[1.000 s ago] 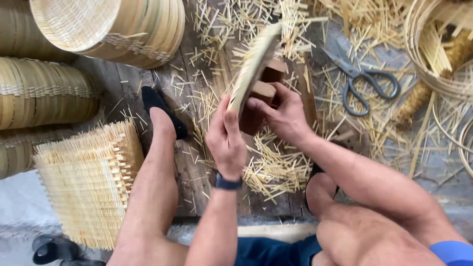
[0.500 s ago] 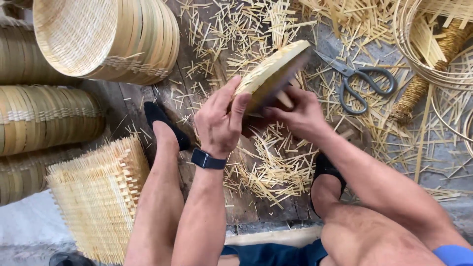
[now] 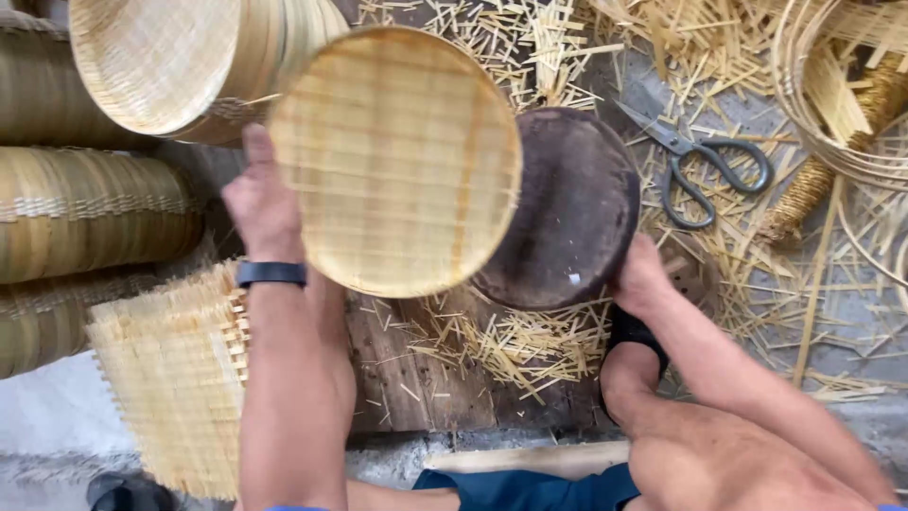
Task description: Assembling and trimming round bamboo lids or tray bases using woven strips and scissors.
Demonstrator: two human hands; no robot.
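Head view. Round woven bamboo tray (image 3: 397,161): shallow, nothing in it, held up tilted by the left hand (image 3: 263,203), which grips its left rim; a dark band sits on that wrist. Dark round wooden block (image 3: 567,208): just right of the tray, partly covered by it; the right hand (image 3: 641,276) rests on its lower right edge, grip hard to make out. Scissors (image 3: 705,166): lying among bamboo offcuts (image 3: 511,341) beyond the block. Stacked finished baskets (image 3: 161,66): upper left, cut off by the frame. Square unfinished woven mats (image 3: 175,378): lower left, piled. Coiled bamboo hoops (image 3: 832,95): upper right corner, partly out of view.
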